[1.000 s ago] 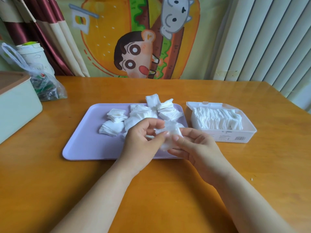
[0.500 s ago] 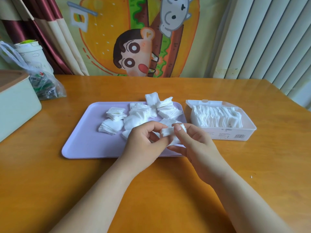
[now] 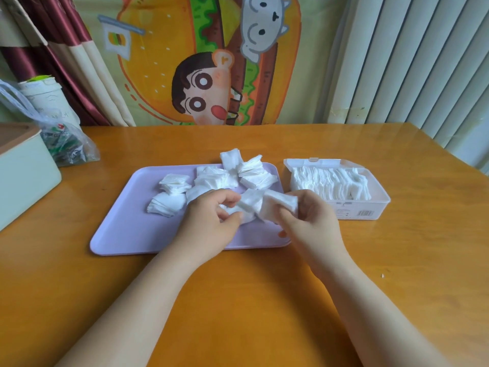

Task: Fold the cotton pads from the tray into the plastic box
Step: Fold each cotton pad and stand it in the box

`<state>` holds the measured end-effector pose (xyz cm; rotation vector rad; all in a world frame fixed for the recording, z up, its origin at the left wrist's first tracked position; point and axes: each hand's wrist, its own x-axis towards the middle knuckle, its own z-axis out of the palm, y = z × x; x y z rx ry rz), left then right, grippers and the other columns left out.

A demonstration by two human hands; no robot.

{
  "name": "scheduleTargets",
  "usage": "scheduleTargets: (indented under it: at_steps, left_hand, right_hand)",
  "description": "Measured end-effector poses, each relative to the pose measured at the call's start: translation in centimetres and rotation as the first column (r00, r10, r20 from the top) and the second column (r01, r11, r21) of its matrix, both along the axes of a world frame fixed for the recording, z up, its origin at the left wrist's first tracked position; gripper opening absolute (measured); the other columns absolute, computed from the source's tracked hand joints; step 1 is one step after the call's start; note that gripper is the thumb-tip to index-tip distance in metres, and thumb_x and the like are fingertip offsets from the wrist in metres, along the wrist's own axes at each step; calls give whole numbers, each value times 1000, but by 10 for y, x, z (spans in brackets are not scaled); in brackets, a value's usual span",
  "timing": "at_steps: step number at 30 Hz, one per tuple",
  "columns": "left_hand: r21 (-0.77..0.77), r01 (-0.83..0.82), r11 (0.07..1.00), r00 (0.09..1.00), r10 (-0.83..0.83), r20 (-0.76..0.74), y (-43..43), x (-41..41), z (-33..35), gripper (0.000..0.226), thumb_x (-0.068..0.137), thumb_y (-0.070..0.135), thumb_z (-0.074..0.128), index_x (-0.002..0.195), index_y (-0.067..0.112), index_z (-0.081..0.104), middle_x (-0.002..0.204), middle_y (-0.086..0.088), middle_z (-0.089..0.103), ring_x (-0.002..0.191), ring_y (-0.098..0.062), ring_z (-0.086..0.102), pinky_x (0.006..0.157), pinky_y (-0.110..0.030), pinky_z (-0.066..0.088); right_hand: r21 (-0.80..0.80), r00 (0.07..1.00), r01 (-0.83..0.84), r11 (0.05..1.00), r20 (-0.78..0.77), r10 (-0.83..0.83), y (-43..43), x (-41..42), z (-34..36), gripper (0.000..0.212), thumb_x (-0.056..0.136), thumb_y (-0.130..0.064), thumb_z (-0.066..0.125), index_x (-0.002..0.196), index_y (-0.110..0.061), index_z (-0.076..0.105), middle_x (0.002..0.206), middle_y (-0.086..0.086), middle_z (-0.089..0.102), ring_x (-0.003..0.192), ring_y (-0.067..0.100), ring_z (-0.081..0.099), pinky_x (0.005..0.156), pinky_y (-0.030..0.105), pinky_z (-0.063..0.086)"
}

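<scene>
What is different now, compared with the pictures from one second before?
The right hand pulled the folded pad rightward, toward the plastic box, away from the left hand, which still pinches another pad. Tray, loose pads and box did not move.

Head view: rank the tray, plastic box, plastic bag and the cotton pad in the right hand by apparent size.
1. lavender tray
2-3. plastic box and plastic bag: they look alike, and the bag sits farther back, so unranked
4. cotton pad pinched by the right hand
</scene>
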<state>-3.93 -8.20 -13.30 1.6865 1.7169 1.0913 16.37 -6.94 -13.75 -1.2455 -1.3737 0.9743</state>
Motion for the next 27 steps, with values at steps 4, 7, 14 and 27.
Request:
scheduleTargets:
  at_steps: [4,7,14,27]
  left_hand:
    - [67,-15,998,948,36,-317,11,-2,-7,20,93,28,75,112,24,74,110,14,64,96,-9,62,84,-30,52]
    - [153,40,987,938,15,-345,25,15,-4,16,92,32,75,104,20,76,102,11,66,96,-13,62,79,-28,48]
    - [-38,-6,999,864,-14,-503,59,41,7,30,83,44,70,73,17,59,71,3,62,75,-26,61,64,-36,52]
    - [32,118,993,906,-120,405,31,23,34,15,103,20,64,115,23,72,98,-3,76,70,-8,57,64,-24,49]
  right_hand:
    - [5,993,120,993,-21,-120,4,2,-5,12,95,-22,69,102,-26,61,80,8,77,75,27,75,69,49,59]
    - [24,984,176,984,0,-176,8,2,-11,13,95,-25,68,100,-31,58,82,10,76,79,29,73,73,46,56]
    - [-21,982,186,982,-27,-186,6,4,-8,12,95,-24,67,101,-27,58,81,13,76,77,30,72,66,40,52]
    - [-98,986,106,989,-121,-118,10,14,-4,23,90,-26,73,87,-4,69,83,24,70,64,19,53,63,36,40]
